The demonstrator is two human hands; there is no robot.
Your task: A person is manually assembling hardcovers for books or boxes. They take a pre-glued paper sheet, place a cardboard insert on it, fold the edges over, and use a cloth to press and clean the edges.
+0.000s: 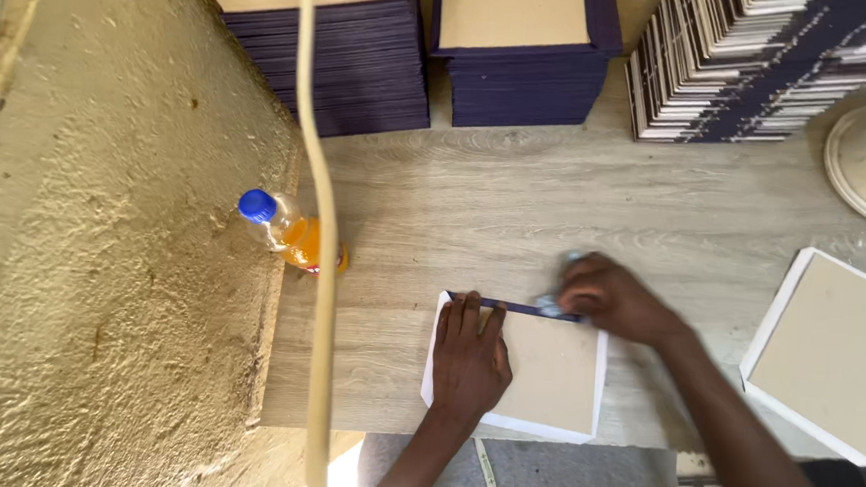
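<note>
Grey-brown cardboard square with white paper edges (pixel 545 373) lies under my left hand (pixel 468 361), pressed flat, fingers spread. My right hand (pixel 615 297) is curled on a small pale object I cannot identify, at the card's purple-wrapped far edge (pixel 524 307). Beyond sit stacks of purple-covered boards (pixel 364 64); leftward, an orange drink bottle with blue cap (pixel 288 233) on the pale wood-grain table (pixel 516 203), beside a rough plaster wall (pixel 122 255).

A small bookbinding or box-making workshop

Beyond the right hand (pixel 615 300) stood stacks of dark purple covers (pixel 524 69) on a pale wood-grain worktable (pixel 516 198); left of the left hand (pixel 468 361) ran a rough plastered wall (pixel 111 274), and a white-edged grey board (pixel 832 348) lay off to the right.
</note>
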